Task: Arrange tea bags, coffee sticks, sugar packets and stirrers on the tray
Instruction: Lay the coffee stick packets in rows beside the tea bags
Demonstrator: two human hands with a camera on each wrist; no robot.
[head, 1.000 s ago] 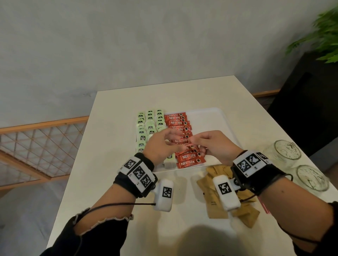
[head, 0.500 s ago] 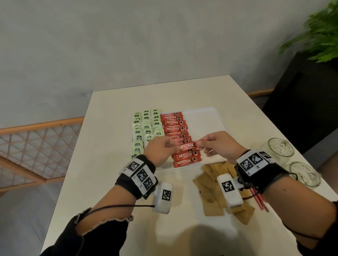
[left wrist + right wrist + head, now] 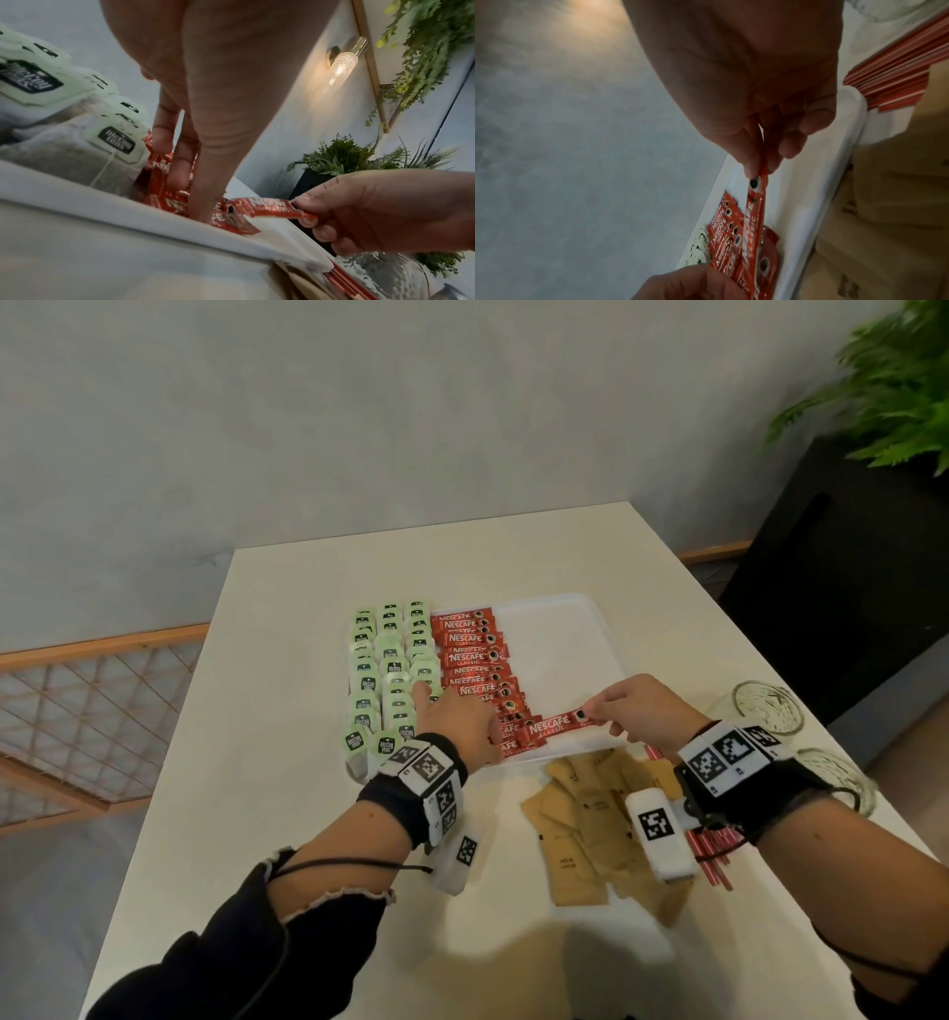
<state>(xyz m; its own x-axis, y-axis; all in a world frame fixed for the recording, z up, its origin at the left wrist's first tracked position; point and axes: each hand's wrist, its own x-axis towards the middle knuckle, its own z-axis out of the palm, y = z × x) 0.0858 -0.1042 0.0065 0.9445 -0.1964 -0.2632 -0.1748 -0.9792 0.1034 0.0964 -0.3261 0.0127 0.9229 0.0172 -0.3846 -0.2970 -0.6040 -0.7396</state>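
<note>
Tray: white tray [image 3: 565,629] on the pale table [image 3: 287,690], its right part bare.
Tea bags: green-tagged tea bags [image 3: 390,670] in three columns along the tray's left side.
Coffee sticks: red coffee sticks [image 3: 470,654] in an overlapping column just right of the tea bags.
Right hand: right hand [image 3: 642,711] pinches one end of a single coffee stick [image 3: 552,727] between thumb and fingertips, near the tray's front edge.
Left hand: left hand [image 3: 457,724] with fingers extended, fingertips [image 3: 180,174] pressing down on the front sticks of the column.
Sugar packets: brown sugar packets [image 3: 590,824] in a loose heap on the table, in front of the tray.
Stirrers: red stirrers [image 3: 714,857] beside the packets, partly hidden under the right wrist.
Glasses: two empty glasses [image 3: 767,711] at the table's right edge.
</note>
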